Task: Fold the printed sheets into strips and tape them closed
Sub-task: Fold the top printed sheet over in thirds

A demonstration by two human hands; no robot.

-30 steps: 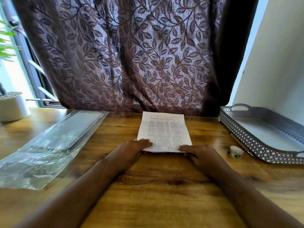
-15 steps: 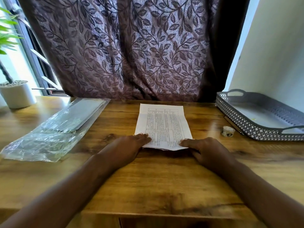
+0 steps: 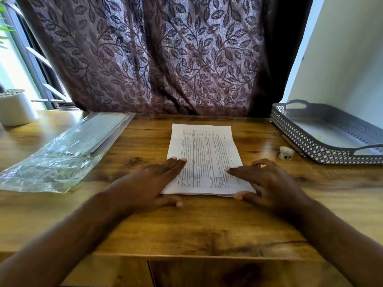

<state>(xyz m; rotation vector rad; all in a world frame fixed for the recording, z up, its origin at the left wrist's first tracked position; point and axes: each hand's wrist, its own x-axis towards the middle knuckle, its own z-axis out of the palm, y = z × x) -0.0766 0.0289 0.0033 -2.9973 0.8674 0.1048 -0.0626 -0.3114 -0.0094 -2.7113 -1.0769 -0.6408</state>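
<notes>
A small stack of printed sheets (image 3: 204, 154) lies flat in the middle of the wooden table (image 3: 192, 228), its long side running away from me. My left hand (image 3: 154, 182) rests with straight fingers on the stack's near left corner. My right hand (image 3: 267, 183) lies on the near right corner, fingers spread over the paper and thumb at the stack's near edge. A small roll of tape (image 3: 286, 152) stands on the table to the right of the sheets, apart from both hands.
A grey perforated tray (image 3: 310, 141) with handles sits at the right, a pen along its near side. A clear plastic sleeve (image 3: 68, 154) holding paper lies at the left. A white plant pot (image 3: 15, 107) stands far left. A patterned curtain hangs behind the table.
Both hands have slid further onto the stack's near corners, fingers now lying over the printed area. The view has tilted down and closer to the table.
</notes>
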